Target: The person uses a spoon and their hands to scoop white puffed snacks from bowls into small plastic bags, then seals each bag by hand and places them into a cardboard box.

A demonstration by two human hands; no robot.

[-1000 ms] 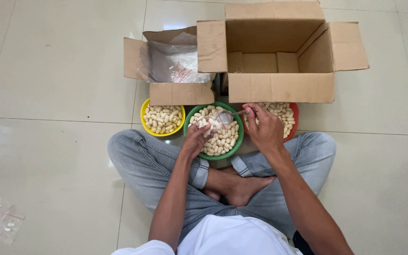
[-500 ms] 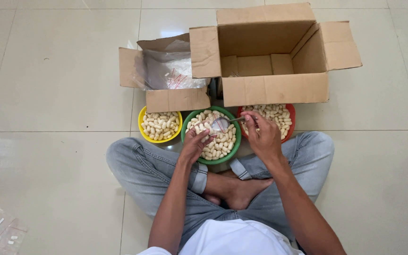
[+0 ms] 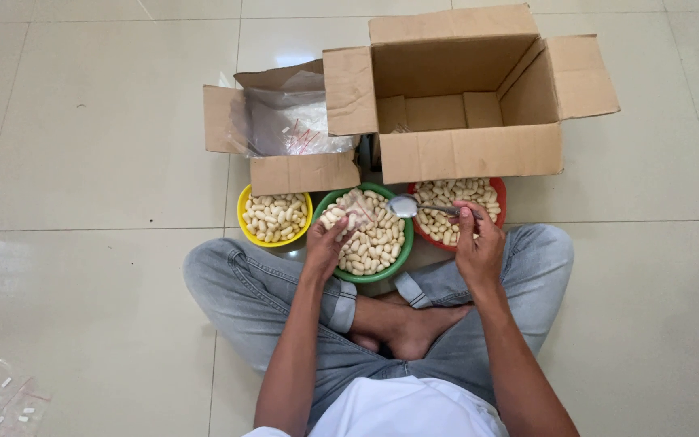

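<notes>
Left hand (image 3: pixel 325 247) pinches a small clear bag (image 3: pixel 357 209) over the green bowl (image 3: pixel 402 257); right hand (image 3: pixel 477 247) fingers grip a spoon (image 3: pixel 414 206), its tip at the bag's 3 o'clock. Judged mid-fill — three bowls remain heaped, large box (image 3: pixel 471 150) at 12 o'clock nearly bare.

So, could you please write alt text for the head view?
A person sitting cross-legged on a tiled floor holds a small clear bag in the left hand and a spoon in the right hand, above three bowls of pale capsules.

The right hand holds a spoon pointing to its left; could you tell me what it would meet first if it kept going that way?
Probably the small clear bag held by the left hand over the green bowl; depth is uncertain.
</notes>
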